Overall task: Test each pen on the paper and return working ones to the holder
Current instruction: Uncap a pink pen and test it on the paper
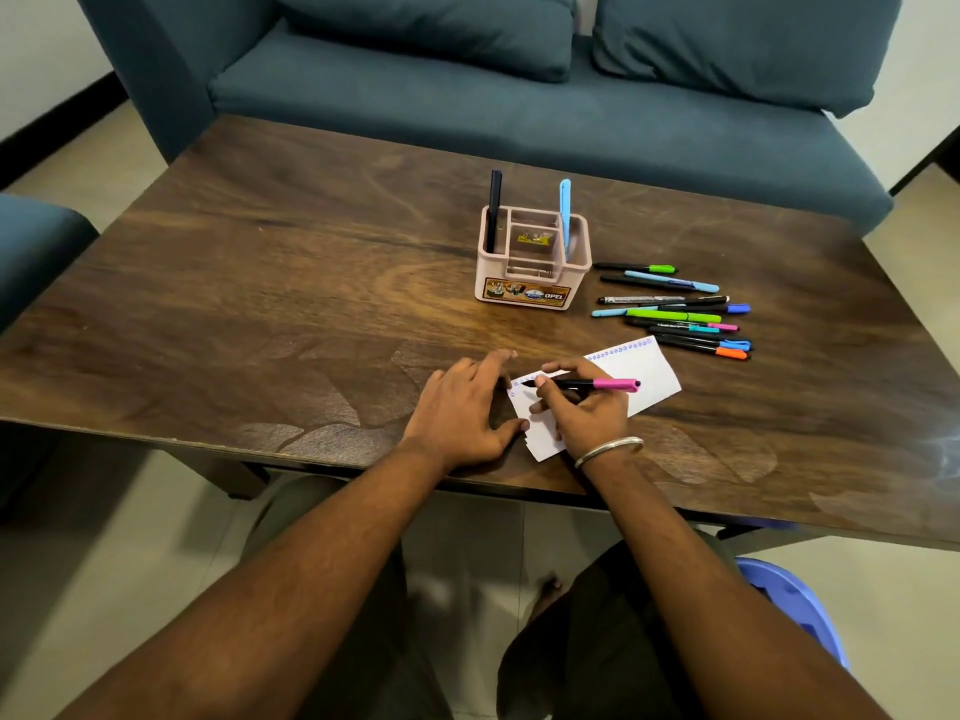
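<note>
A white paper [644,376] lies near the front edge of the wooden table. My right hand [587,413] grips a black pen with a pink cap end [613,384], its tip touching the paper's left part. My left hand [462,413] presses flat on the paper's left edge with spread fingers. Behind them stands a beige pen holder [530,283] with a dark pen [493,205] and a light blue pen [565,215] upright in it. Several loose pens [675,317] lie in a row right of the holder.
The wooden table [260,304] stretches wide to the left. A blue-grey sofa [467,96] stands right behind it. A blue plastic stool [795,600] shows under my right arm. A metal bangle [608,452] circles my right wrist.
</note>
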